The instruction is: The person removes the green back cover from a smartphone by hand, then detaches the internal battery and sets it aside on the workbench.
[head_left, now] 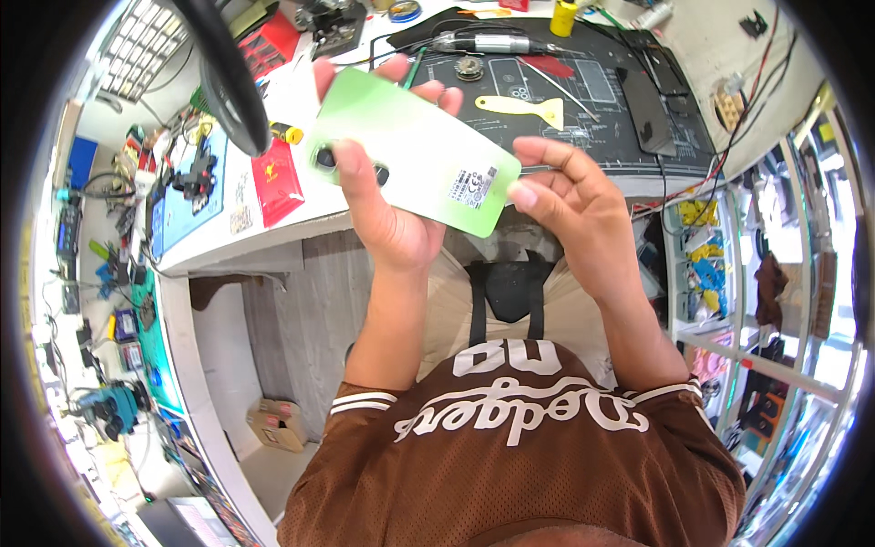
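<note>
A pale green smartphone [415, 146] is held tilted above the front of the bench, its back panel with round camera lenses and a printed label facing me. My left hand [392, 219] is closed round it, thumb over the back beside the lenses and fingertips showing past the far edge. At the phone's right end, my right hand [579, 205] has its thumb and bent fingers at the corner, the thumb tip against the edge. The index finger stands a little apart from the thumb. What the right fingers do behind the edge is partly hidden.
Beyond the phone, a black work mat [602, 118] holds a yellow scraper [524, 108], a thin metal tool [565, 91] and a dark phone screen [645, 114]. A black arm [223, 73] hangs at the left, near a red packet [276, 180]. Shelves [784, 374] stand at right.
</note>
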{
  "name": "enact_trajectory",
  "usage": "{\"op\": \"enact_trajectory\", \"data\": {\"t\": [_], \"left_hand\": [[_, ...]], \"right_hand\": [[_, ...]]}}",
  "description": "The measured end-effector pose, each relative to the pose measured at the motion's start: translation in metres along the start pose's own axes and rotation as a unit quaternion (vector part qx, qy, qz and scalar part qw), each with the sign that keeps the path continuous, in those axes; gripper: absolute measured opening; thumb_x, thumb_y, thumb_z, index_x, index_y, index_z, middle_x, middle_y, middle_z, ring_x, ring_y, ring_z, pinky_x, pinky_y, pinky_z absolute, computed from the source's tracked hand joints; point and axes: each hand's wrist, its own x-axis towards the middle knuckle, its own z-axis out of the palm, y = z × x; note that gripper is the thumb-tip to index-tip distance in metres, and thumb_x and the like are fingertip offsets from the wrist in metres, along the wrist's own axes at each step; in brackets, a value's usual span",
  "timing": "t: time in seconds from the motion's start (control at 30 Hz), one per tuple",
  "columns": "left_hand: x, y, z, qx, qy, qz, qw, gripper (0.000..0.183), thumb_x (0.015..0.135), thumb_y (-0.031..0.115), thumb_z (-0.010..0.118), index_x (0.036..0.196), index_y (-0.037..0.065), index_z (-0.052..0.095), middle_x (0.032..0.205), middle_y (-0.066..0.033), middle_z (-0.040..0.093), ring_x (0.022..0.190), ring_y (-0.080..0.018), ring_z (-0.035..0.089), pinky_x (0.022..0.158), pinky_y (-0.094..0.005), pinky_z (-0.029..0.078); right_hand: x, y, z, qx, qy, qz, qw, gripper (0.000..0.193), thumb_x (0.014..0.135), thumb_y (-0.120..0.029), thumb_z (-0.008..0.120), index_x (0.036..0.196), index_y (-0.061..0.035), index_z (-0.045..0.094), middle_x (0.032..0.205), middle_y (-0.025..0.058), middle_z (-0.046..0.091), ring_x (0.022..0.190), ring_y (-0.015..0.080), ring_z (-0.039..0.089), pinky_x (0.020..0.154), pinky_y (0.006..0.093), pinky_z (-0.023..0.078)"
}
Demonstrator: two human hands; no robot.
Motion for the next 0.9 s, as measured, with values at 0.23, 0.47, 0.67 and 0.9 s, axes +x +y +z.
{"op": "enact_trajectory", "data": {"t": [0.23,0.47,0.67,0.9], "left_hand": [[-0.012,-0.011,0.008,0.191,0.027,0.098,0.976,0.070,0.111,0.053,0.038,0.168,0.022,0.011,0.156,-0.0178,0.047,0.127,-0.0311,0.063,0.109,-0.0497,0.052],[-0.017,-0.020,0.005,0.296,0.070,0.158,0.939,0.076,0.109,0.055,0.039,0.168,0.019,0.009,0.151,-0.0227,0.048,0.138,-0.0282,0.053,0.109,-0.0467,0.052],[-0.018,-0.022,-0.002,0.306,0.085,0.149,0.937,0.079,0.108,0.057,0.042,0.168,0.015,0.010,0.152,-0.0244,0.049,0.139,-0.0285,0.052,0.112,-0.0462,0.049],[-0.060,-0.025,0.006,0.159,-0.009,-0.063,0.985,0.109,0.096,0.085,0.037,0.168,0.006,0.017,0.166,-0.0247,0.036,0.155,-0.0342,0.036,0.125,-0.0551,0.031]], "right_hand": [[0.002,0.010,0.010,0.097,-0.001,0.041,0.994,0.050,0.097,-0.011,0.078,0.139,0.0066,0.056,0.126,0.0116,0.068,0.107,0.0142,0.067,0.093,0.0293,0.057],[-0.003,0.018,0.010,-0.075,0.065,-0.127,0.987,0.067,0.096,-0.005,0.077,0.152,0.0099,0.044,0.140,0.0150,0.060,0.122,0.0203,0.063,0.103,0.0332,0.055],[-0.004,0.008,0.005,0.075,0.026,-0.059,0.995,0.045,0.097,-0.016,0.080,0.134,0.0032,0.063,0.119,0.0074,0.072,0.104,0.0130,0.068,0.095,0.0294,0.056],[0.030,0.003,-0.021,0.044,0.004,-0.077,0.996,0.020,0.096,-0.012,0.079,0.109,0.0023,0.075,0.098,0.0047,0.077,0.091,0.0093,0.068,0.085,0.0249,0.054]]}}
